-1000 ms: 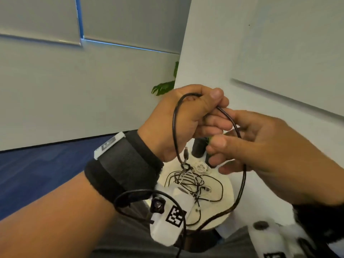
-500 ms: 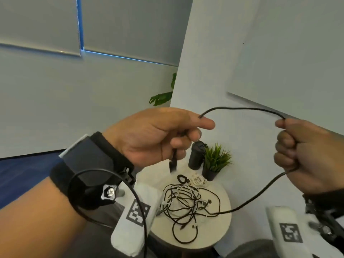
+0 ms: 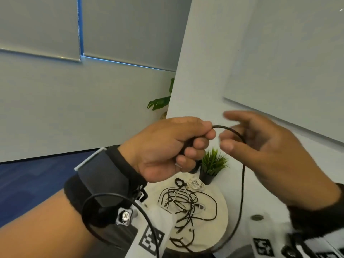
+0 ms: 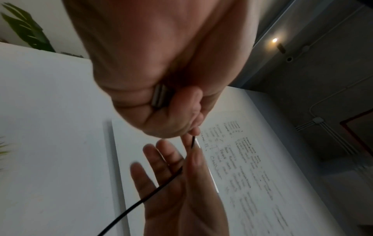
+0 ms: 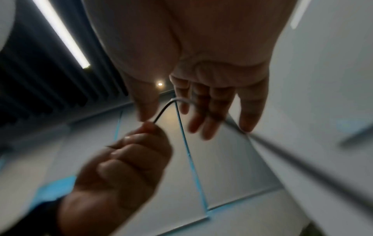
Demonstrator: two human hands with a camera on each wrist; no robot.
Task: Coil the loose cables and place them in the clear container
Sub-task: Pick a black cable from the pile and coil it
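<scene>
Round table [image 3: 222, 223] with tangled cables [image 3: 186, 202], left hand [image 3: 167, 148] gripping black cable [image 3: 242, 183]

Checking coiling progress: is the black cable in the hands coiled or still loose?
Loose. The left hand grips one end; the black cable arcs past the open right hand and hangs in one long strand, no loops visible.

Grey walls [image 3: 46, 108], blue floor [image 3: 28, 183], wall-mounted whiteboard [image 3: 297, 71]

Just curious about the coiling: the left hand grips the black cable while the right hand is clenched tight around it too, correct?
Not quite. The left hand does grip the black cable, but the right hand is open, fingers spread; the right wrist view shows it.
</scene>
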